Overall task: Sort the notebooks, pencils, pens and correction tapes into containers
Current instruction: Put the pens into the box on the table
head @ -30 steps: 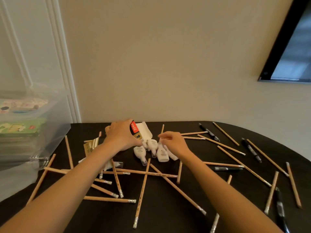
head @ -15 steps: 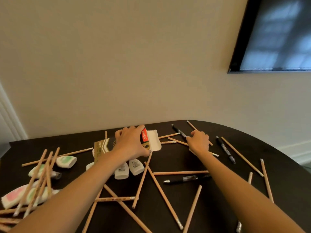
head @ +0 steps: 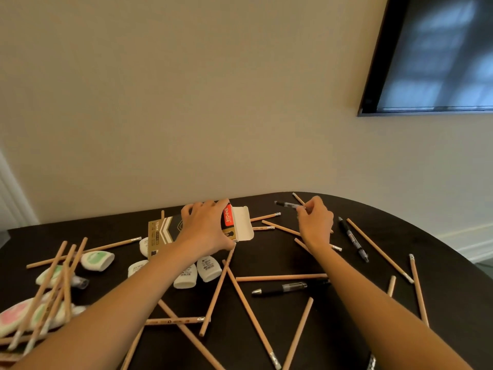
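Left hand point(head: 206, 228) grasps the black-and-gold cardboard pencil box point(head: 160, 232), which lies flat at twelve o'clock on the dark oval table point(head: 266, 260), white end flap open toward three o'clock. Right hand point(head: 316, 222), at one o'clock, fingers curled, pinches a black pen point(head: 286, 204) near the far edge. Plain wooden pencils point(head: 280, 277) lie scattered and crossed across the top. White correction tapes point(head: 209, 268) sit at six o'clock of the box; green and pink tapes point(head: 97, 260) lie at nine o'clock, some under pencils. A second black pen point(head: 280, 288) lies at centre and a third black pen point(head: 353, 240) at two o'clock.
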Demonstrator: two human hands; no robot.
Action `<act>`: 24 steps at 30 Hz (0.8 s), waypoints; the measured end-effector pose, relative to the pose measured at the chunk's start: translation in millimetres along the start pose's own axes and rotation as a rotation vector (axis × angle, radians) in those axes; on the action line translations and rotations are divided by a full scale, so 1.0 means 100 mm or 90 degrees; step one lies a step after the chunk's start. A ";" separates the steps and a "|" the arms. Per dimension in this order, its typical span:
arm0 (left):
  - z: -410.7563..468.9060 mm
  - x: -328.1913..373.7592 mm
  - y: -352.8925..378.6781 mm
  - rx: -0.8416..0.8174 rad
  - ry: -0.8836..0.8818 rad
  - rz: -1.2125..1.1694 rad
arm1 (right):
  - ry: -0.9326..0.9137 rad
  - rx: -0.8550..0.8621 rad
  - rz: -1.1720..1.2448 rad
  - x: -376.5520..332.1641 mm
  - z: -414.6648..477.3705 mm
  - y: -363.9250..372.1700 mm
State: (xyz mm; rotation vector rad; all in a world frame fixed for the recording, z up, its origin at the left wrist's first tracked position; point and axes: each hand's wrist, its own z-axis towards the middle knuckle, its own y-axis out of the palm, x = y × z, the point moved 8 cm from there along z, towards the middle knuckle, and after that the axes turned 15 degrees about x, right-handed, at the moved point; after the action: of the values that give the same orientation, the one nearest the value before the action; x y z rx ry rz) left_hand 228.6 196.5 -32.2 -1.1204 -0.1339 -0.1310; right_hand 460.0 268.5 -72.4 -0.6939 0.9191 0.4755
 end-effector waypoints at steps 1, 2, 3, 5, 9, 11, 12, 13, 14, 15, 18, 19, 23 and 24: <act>-0.05 -0.01 -0.08 0.006 -0.001 -0.003 | 0.016 0.015 0.067 -0.09 -0.05 -0.11; -0.11 -0.02 -0.16 0.009 -0.006 -0.007 | 0.039 0.021 0.128 -0.16 -0.10 -0.19; -0.15 -0.04 -0.22 0.009 -0.012 -0.011 | 0.071 0.020 0.183 -0.22 -0.13 -0.25; -0.26 -0.11 -0.38 0.009 -0.032 -0.022 | 0.147 -0.013 0.291 -0.39 -0.22 -0.34; -0.56 -0.30 -0.72 0.002 -0.058 -0.068 | 0.264 -0.142 0.510 -0.83 -0.54 -0.49; -0.74 -0.39 -0.90 -0.011 -0.061 -0.103 | 0.272 -0.218 0.561 -1.08 -0.79 -0.55; -0.82 -0.43 -0.97 -0.022 -0.063 -0.123 | 0.267 -0.255 0.562 -1.18 -0.91 -0.57; -0.90 -0.47 -1.05 -0.032 -0.068 -0.145 | 0.258 -0.286 0.552 -1.27 -1.04 -0.59; -0.97 -0.51 -1.11 -0.039 -0.074 -0.173 | 0.241 -0.313 0.535 -1.35 -1.14 -0.60; -1.09 -0.58 -1.20 -0.045 -0.085 -0.199 | 0.225 -0.335 0.514 -1.45 -1.29 -0.63; -1.28 -0.72 -1.35 -0.058 -0.101 -0.247 | 0.200 -0.375 0.496 -1.64 -1.59 -0.66; -1.34 -0.77 -1.40 -0.061 -0.106 -0.257 | 0.193 -0.390 0.498 -1.71 -1.70 -0.68; -1.55 -0.95 -1.52 -0.061 -0.116 -0.277 | 0.155 -0.467 0.486 -2.00 -2.11 -0.72; -1.59 -1.00 -1.56 -0.055 -0.116 -0.273 | 0.146 -0.494 0.478 -2.08 -2.23 -0.72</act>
State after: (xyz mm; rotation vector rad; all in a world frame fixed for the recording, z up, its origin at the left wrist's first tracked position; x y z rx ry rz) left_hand 110.3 -10.1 20.5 -1.1758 -0.5363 -0.4205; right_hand 272.6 41.7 33.9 -1.1068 1.2115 1.4921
